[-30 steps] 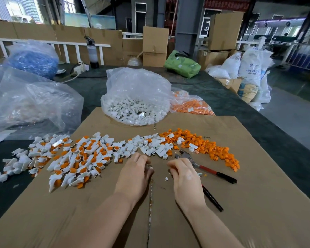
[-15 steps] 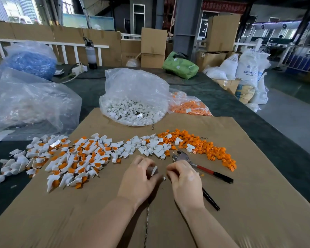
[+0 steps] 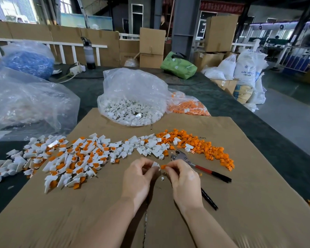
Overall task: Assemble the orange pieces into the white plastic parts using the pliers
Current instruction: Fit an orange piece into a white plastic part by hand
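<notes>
My left hand (image 3: 138, 178) pinches a small white plastic part (image 3: 155, 165) at its fingertips. Right beside it, my right hand (image 3: 183, 179) pinches a small orange piece (image 3: 162, 166), almost touching the white part. The pliers (image 3: 195, 164), with red and black handles, lie on the cardboard sheet (image 3: 240, 203) just behind my right hand. Loose orange pieces (image 3: 204, 145) form a strip to the right. Loose white parts (image 3: 147, 145) lie in the middle. A spread of white parts with orange pieces in them (image 3: 75, 158) covers the left.
A clear bag of white parts (image 3: 132, 104) and a bag of orange pieces (image 3: 188, 106) stand behind the cardboard. A large clear bag (image 3: 29, 102) and a blue-filled bag (image 3: 29, 59) sit at the left. Boxes and sacks line the far side.
Both hands have lifted off the cardboard and drawn together. The white part now shows in my left fingers and the orange piece in my right fingers. The pliers have not moved.
</notes>
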